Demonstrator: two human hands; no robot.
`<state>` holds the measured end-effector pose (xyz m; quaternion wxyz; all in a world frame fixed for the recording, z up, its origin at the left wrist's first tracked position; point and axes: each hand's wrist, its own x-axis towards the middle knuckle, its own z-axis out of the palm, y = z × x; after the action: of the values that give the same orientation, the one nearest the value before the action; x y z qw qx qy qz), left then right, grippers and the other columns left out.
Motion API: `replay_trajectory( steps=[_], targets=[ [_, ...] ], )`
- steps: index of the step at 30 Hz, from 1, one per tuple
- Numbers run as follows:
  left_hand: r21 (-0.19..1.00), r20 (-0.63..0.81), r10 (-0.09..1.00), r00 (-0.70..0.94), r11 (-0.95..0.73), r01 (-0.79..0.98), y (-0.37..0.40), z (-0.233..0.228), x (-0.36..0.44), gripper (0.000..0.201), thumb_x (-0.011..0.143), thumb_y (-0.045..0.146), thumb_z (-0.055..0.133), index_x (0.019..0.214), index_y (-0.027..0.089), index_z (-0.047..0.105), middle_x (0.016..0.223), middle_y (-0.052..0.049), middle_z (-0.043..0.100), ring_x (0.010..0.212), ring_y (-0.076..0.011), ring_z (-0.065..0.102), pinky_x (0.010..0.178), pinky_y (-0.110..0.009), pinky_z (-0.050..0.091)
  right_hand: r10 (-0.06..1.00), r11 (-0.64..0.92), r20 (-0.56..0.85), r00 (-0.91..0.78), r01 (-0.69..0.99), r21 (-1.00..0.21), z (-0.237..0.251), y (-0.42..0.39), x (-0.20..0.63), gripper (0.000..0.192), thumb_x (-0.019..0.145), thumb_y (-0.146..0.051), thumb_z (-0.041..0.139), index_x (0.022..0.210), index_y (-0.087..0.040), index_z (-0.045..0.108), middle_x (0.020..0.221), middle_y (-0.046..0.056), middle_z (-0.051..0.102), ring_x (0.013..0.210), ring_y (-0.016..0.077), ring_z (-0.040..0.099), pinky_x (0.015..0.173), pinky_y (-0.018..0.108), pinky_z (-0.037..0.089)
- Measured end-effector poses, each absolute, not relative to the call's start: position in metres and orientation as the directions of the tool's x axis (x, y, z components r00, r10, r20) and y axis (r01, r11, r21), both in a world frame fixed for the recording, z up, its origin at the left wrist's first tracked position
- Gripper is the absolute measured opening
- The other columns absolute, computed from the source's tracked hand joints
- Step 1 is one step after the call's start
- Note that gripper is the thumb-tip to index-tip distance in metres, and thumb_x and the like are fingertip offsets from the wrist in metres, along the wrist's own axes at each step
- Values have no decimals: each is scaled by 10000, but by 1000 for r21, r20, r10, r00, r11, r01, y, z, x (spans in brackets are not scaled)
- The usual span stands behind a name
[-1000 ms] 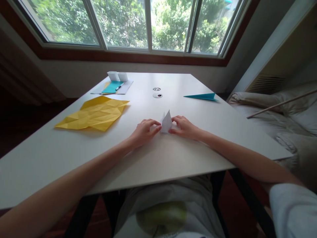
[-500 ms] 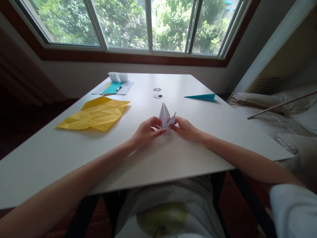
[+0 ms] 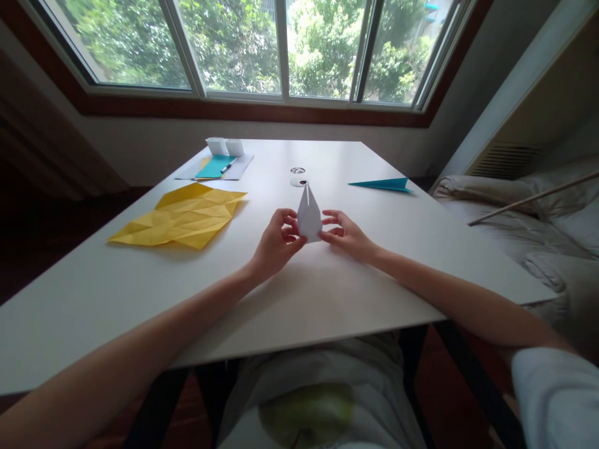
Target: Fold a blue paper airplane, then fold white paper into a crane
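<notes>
A small folded white paper (image 3: 309,218) stands upright near the middle of the table, its split pointed tip upward. My left hand (image 3: 276,240) grips it at the left edge, thumb in front at the bottom corner and fingers behind. On the other side, my right hand (image 3: 350,238) has its fingers apart, with the thumb tip at the paper's lower right corner. The paper's back side is hidden from me.
A creased yellow sheet (image 3: 187,215) lies to the left. A blue folded paper (image 3: 381,184) is at the right. Teal paper (image 3: 216,166), a pen (image 3: 228,165) and white block-like objects (image 3: 224,147) sit far left. Round inserts (image 3: 299,182) mark the white table (image 3: 262,318).
The flap that stuck out to the right now lies against the white paper, which shows a flat front. My right hand's fingers have spread and moved slightly off it.
</notes>
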<state>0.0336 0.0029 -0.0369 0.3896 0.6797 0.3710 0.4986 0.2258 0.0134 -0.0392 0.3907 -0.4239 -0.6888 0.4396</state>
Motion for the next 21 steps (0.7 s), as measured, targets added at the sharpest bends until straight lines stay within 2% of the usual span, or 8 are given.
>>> replay_trajectory(
  steps=[2, 4, 7, 9, 11, 14, 18, 21],
  targets=[
    [910, 369, 900, 232, -401, 107, 1, -37, 34, 448, 661, 240, 652, 1001, 246, 360, 927, 29, 454, 670, -64, 567, 610, -220, 506, 905, 206, 122, -407, 169, -964, -38, 15, 226, 468, 720, -429, 628, 1081, -154, 513, 939, 78, 617, 741, 137, 600, 634, 269, 491],
    [922, 347, 906, 243, -376, 87, 0, -37, 34, 477, 658, 241, 660, 1014, 252, 342, 971, 19, 449, 678, -65, 574, 620, -227, 517, 881, 208, 136, -453, 113, -972, -36, 14, 224, 354, 706, -419, 646, 915, -139, 591, 785, 41, 629, 686, 127, 593, 631, 267, 484],
    [923, 360, 904, 230, -381, 51, -1, -36, 34, 389, 685, 244, 648, 935, 230, 351, 978, 15, 457, 707, -75, 587, 641, -237, 523, 893, 231, 182, -411, 73, -970, -31, 12, 222, 304, 652, -410, 698, 748, -141, 597, 708, 16, 619, 620, 114, 586, 615, 272, 492],
    [896, 414, 894, 173, -433, 96, -1, -34, 34, 307, 707, 243, 635, 871, 211, 378, 942, 15, 468, 738, -89, 585, 619, -223, 513, 918, 244, 212, -336, 55, -968, -29, 10, 221, 323, 618, -421, 720, 701, -145, 576, 676, 9, 612, 596, 116, 586, 595, 276, 501],
    [835, 485, 863, 139, -505, 218, -3, -32, 34, 219, 719, 235, 630, 812, 190, 437, 883, 10, 476, 759, -103, 567, 581, -201, 493, 929, 270, 246, -277, 53, -961, -30, 9, 221, 337, 606, -430, 728, 684, -147, 563, 660, 10, 610, 589, 120, 587, 579, 274, 504],
    [744, 533, 819, 214, -574, 342, -8, -30, 36, 93, 741, 223, 614, 795, 175, 555, 888, -17, 484, 760, -110, 546, 562, -198, 484, 919, 319, 282, -275, 97, -943, -32, 7, 220, 333, 623, -433, 719, 718, -146, 581, 653, 15, 616, 584, 125, 587, 575, 273, 502],
    [776, 506, 825, 253, -563, 284, -12, -32, 39, 115, 766, 238, 596, 865, 180, 601, 1005, -53, 489, 778, -116, 567, 594, -224, 516, 896, 368, 314, -315, 128, -921, -34, 0, 217, 331, 643, -433, 707, 788, -152, 611, 696, 25, 637, 651, 147, 607, 630, 289, 511],
    [824, 482, 846, 230, -526, 209, -11, -34, 40, 121, 759, 250, 613, 840, 168, 578, 975, -52, 528, 809, -135, 582, 640, -248, 528, 884, 362, 312, -348, 87, -928, -33, -3, 216, 328, 657, -426, 699, 832, -158, 625, 770, 38, 659, 745, 171, 630, 710, 315, 520]
  ],
)
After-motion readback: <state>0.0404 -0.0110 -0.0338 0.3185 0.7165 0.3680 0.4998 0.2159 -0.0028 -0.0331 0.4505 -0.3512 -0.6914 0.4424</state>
